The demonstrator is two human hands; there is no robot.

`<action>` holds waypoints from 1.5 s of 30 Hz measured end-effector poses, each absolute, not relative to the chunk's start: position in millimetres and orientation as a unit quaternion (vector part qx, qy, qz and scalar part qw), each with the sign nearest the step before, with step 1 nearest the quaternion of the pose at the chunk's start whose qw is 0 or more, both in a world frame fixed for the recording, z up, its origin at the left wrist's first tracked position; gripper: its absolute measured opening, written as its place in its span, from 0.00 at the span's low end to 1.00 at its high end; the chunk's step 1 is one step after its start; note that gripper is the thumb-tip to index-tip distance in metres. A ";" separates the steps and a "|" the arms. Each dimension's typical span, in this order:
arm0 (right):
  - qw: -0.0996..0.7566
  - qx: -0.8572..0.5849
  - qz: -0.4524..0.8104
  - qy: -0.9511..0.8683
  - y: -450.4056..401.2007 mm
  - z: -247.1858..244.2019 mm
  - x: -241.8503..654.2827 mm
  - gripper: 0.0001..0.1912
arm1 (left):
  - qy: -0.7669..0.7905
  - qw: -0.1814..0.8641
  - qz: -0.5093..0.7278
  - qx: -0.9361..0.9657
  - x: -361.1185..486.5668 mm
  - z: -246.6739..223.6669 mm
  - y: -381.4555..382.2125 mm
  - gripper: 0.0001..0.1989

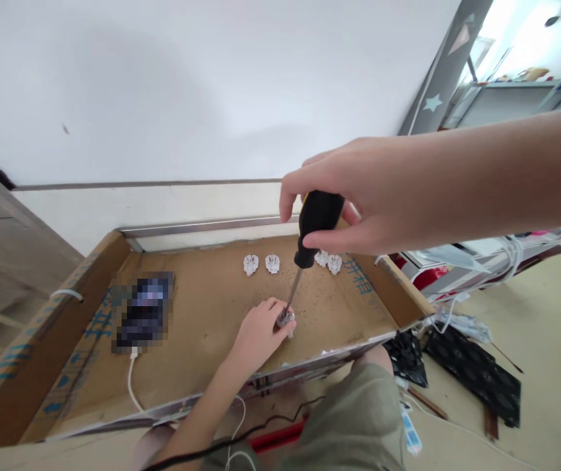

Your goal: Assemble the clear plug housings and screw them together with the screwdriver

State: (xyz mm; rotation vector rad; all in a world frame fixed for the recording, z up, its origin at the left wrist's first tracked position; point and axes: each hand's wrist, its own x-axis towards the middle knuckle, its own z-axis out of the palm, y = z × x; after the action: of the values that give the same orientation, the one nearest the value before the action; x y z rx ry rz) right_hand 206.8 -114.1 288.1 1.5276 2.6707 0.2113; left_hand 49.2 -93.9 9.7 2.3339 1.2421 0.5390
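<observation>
Shorts (pixel 359 418) lie nearest, beneath the surface (pixel 202 288), a cardboard-lined tray with raised left and right sides. In it, the left hand (pixel 259 330) is closed in a pinch around a clear piece (pixel 287 318), holding it near the tray's near edge. The right hand (pixel 352 180) curls around the black handle of a screwdriver (pixel 317 219), fingers partly spread; the shaft slants down to the piece. To the left lies a phone (pixel 146 311), its screen pixelated, with a white cable (pixel 132 379) at its near end. Farther back sit more clear pieces: a left pair (pixel 272 263) and a right pair (pixel 334 263), the latter partly hidden behind the right hand. On the floor to the right lies a dark sheet (pixel 476 373); a white wall (pixel 163 98) rises behind. Blue arrows and characters mark the cardboard's left; those on its right look Chinese. A pale star (pixel 432 103) decorates a gray panel beyond.
</observation>
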 end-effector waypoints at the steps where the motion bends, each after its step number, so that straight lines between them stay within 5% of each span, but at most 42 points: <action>1: 0.033 0.494 0.072 0.866 -114.4 288.6 205.7 0.17 | 0.449 0.223 0.193 0.843 49.1 10.0 -93.8 0.07; 28: 0.009 0.471 0.067 0.879 -113.5 288.2 207.4 0.17 | 0.455 0.233 0.185 0.839 49.7 9.9 -94.6 0.06; 35: -0.001 0.404 0.120 0.907 -102.0 278.4 211.2 0.25 | 0.453 0.242 0.181 0.838 49.5 9.4 -93.6 0.06; 41: -0.124 0.322 0.243 0.907 -62.9 248.6 251.0 0.36 | 0.458 0.243 0.178 0.836 50.2 7.6 -93.0 0.06; 45: -0.282 0.425 0.193 0.839 -10.9 213.0 293.8 0.28 | 0.458 0.238 0.172 0.839 50.6 7.9 -92.8 0.06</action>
State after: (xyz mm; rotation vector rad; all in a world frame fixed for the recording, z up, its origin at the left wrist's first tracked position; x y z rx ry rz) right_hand 293.8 -10.9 213.0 1.6432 3.2453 0.7458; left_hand 50.6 -92.8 7.9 2.2984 1.2544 0.4712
